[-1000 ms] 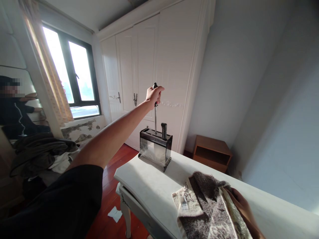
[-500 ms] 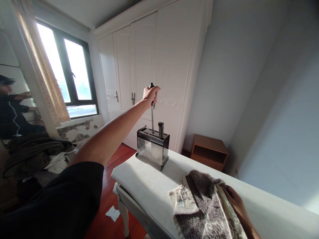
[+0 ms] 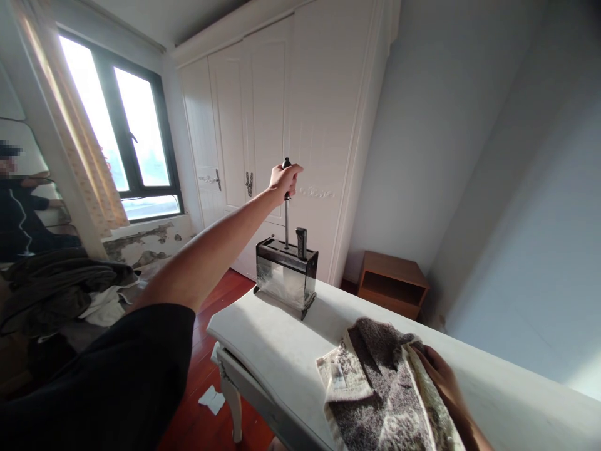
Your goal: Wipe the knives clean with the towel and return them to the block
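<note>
My left hand (image 3: 285, 180), arm stretched out, is closed around the black handle of a sharpening steel (image 3: 287, 222). Its thin metal shaft runs straight down into the top of a knife block (image 3: 285, 285) with a black frame and clear sides. Another black-handled knife (image 3: 301, 243) stands in the block, its blade not clearly visible. At lower right my right hand (image 3: 439, 374) grips the edge of a brown and cream towel (image 3: 375, 388) draped over the table; most of its fingers are hidden by the cloth.
The block stands near the far left end of a white table (image 3: 282, 351). A white wardrobe (image 3: 323, 125) rises behind it. A brown nightstand (image 3: 394, 269) is beyond the table, and piled clothes (image 3: 70, 288) lie at left. White paper (image 3: 211, 399) lies on the floor.
The view has shifted slightly. My left hand keeps its grip on the steel, whose shaft shows slightly less above the block. My right hand stays on the towel.
</note>
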The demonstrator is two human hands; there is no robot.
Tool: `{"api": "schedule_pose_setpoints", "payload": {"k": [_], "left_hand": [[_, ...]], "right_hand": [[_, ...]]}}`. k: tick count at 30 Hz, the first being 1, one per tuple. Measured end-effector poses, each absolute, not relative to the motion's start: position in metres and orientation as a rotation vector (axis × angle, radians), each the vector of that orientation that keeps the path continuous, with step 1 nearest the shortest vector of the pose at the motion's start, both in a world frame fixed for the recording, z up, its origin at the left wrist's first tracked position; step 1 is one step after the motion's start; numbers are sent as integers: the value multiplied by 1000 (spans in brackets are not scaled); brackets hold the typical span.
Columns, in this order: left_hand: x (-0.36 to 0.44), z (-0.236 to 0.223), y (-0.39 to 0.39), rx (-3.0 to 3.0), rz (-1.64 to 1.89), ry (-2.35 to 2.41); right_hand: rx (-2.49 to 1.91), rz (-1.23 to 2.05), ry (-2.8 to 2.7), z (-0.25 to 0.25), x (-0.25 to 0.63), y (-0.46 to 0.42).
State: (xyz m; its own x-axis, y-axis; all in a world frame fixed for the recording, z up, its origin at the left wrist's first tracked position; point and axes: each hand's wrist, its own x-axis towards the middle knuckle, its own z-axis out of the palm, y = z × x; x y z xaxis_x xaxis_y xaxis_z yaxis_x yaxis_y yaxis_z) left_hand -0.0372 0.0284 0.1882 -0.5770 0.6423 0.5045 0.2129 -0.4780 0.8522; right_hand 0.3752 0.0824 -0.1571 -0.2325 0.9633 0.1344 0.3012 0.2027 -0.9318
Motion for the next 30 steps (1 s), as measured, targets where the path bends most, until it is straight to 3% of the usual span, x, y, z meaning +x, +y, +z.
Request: {"api": "schedule_pose_setpoints", "payload": {"k": [30], "left_hand": [[-37,86,38,1260,1965,1670]], "right_hand": [[-1177,1120,-1749,-155,375,84]]}}
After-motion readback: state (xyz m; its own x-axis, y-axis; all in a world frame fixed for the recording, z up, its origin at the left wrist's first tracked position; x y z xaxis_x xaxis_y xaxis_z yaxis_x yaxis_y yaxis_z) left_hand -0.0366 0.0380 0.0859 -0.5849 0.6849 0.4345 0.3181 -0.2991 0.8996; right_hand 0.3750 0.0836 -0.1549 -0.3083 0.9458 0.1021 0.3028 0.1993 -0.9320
